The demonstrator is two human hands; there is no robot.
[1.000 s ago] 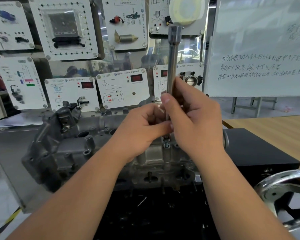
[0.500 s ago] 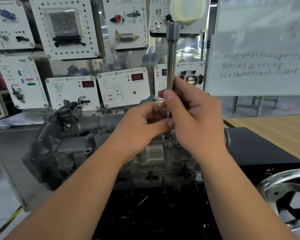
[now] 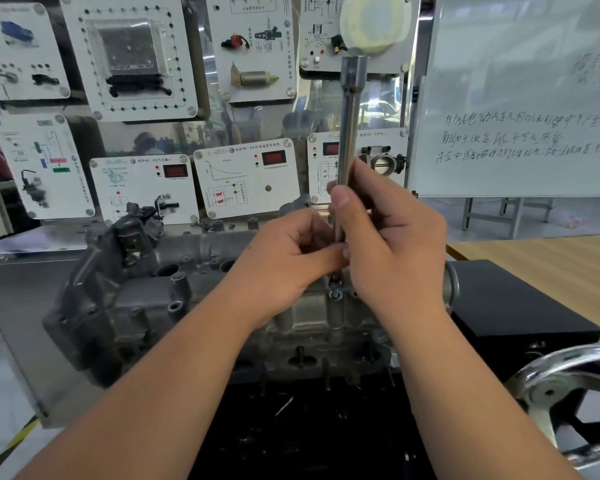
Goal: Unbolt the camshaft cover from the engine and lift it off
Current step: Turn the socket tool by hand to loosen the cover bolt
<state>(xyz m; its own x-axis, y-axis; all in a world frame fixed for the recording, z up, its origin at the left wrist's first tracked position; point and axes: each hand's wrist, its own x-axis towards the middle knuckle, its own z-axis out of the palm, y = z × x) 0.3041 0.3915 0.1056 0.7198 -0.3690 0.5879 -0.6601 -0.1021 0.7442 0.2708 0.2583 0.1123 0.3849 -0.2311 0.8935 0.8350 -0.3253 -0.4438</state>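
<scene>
1. Nearest the camera, two bare forearms reach in from the bottom edge, and a chrome handwheel [image 3: 565, 393] sits at the lower right.
2. The left hand [image 3: 284, 265] has its grip curled in, fingertips pinching the lower end of the long steel socket extension [image 3: 349, 147].
3. The right hand [image 3: 392, 244] wraps its grip round the same shaft just above, thumb pressed to the front of it, the two hands touching.
4. The extension stands nearly upright, its square-drive head well above both hands.
5. Just under the hands, a bolt [image 3: 335, 292] shows at the tool's lower tip, on the near edge of the camshaft cover [image 3: 174, 282].
6. The cover sits on the engine, grey cast metal running left from the hands, with a black box [image 3: 520, 306] on the right.
7. Further right, a wooden counter [image 3: 551, 265].
8. Behind it all, white training panels [image 3: 243, 181] with red displays, and a whiteboard [image 3: 520, 98] with handwriting.
</scene>
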